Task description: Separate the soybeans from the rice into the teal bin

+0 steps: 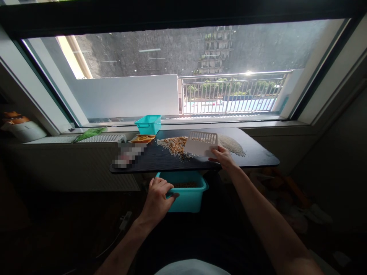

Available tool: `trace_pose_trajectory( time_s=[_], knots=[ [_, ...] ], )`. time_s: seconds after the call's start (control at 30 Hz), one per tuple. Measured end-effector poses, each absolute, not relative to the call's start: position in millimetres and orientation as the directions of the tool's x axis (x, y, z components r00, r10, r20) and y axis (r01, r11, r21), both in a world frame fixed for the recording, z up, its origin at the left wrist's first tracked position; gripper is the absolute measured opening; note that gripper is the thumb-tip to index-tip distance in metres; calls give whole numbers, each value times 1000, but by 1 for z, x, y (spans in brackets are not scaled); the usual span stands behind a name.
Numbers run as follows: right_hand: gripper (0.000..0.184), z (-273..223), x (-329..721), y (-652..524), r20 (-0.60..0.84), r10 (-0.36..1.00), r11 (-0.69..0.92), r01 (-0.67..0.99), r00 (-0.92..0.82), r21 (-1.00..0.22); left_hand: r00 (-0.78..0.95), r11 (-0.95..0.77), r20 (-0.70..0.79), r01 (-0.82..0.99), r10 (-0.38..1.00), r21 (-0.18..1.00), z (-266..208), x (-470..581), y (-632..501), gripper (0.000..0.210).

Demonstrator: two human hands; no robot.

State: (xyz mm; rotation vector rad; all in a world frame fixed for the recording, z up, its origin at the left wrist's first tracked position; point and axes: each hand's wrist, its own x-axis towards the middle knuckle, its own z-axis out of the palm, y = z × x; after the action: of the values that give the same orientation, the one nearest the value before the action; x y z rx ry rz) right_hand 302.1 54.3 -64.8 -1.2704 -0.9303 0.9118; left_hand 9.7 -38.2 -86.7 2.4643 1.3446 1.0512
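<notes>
My right hand [222,156] grips a white slotted scraper [200,144] by its right side, held over the dark tabletop. Just left of the scraper lies a spread of orange-yellow corn kernels [176,146] mixed with white grains. To its right is a pile of white grains [231,145], which look like rice. My left hand [160,193] is closed on the rim of a turquoise bin [186,200], below the table's front edge. Some brownish kernels [185,185] show inside that bin, too dim to tell exactly.
A smaller turquoise basket [149,125] stands at the table's back left, by an orange packet [142,138]. The black table [252,154] has rounded corners. A white radiator [86,168] with a green cloth [90,133] is left. Behind is a window; a power strip [125,220] lies lower left.
</notes>
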Motion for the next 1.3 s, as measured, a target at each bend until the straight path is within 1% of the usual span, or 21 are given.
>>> trace_pose_trajectory(
  time_s=[0.2,0.5,0.7,0.9,1.3],
  knots=[
    [16,-62,298,57,35,939,56,-51,342,-997,354,-584,505,691,787,426,-86,11,-39,8],
    [18,-59,310,37,-15,946,8,-69,323,-998,356,-579,499,702,790,415,-85,11,-38,7],
    [17,-59,307,36,-21,945,4,-76,325,-997,366,-591,507,697,780,406,-86,13,-37,8],
    [16,-56,304,26,-38,957,-17,-75,288,-997,370,-597,511,695,776,402,-87,15,-36,7],
    [16,-55,298,30,-4,956,22,-85,292,-996,372,-600,518,698,770,392,-89,15,-37,8]
  ],
)
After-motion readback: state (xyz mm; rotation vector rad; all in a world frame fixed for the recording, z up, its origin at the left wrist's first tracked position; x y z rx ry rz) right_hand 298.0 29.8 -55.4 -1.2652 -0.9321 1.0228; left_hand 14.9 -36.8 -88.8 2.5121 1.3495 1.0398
